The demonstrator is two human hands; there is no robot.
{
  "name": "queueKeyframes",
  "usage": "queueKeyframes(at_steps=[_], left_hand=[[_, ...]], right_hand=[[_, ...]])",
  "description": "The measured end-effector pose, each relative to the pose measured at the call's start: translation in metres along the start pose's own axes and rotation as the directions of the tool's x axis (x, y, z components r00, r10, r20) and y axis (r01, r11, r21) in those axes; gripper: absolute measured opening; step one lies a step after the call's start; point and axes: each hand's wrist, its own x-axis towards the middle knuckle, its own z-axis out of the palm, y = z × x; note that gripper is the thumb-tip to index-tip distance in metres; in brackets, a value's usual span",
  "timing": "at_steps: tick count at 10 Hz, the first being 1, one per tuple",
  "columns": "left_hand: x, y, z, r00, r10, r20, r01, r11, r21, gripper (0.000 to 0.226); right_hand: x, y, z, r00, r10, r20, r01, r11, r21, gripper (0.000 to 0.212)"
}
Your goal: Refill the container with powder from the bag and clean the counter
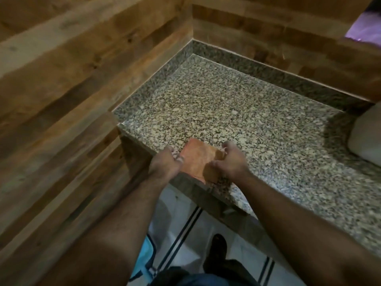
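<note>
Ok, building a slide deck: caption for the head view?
Both hands, left and right, grip a folded orange cloth at the speckled granite counter edge.

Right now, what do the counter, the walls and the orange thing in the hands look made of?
Counter: polished granite by the look, speckled grey, black and cream with a slight sheen. Walls: wood-grain planks, matte; whether they are real wood or printed tile or laminate is unclear. Cloth: thin orange fabric, soft and faintly mottled, held flat at the counter edge by the left hand and right hand; it could also be a thin sponge cloth.

open counter (216,104), walls (82,79) left and behind
</note>
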Motion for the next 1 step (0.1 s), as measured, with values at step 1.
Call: queueKeyframes(at_steps=[1], left_hand=[[0.0016, -0.0053, 0.0127, 0.988, 0.156, 0.003, -0.148, 0.931, 0.333, 0.061]], right_hand=[[0.0072, 0.0166, 0.0086, 0.993, -0.114, -0.033, 0.079, 0.845, -0.529, 0.043]])
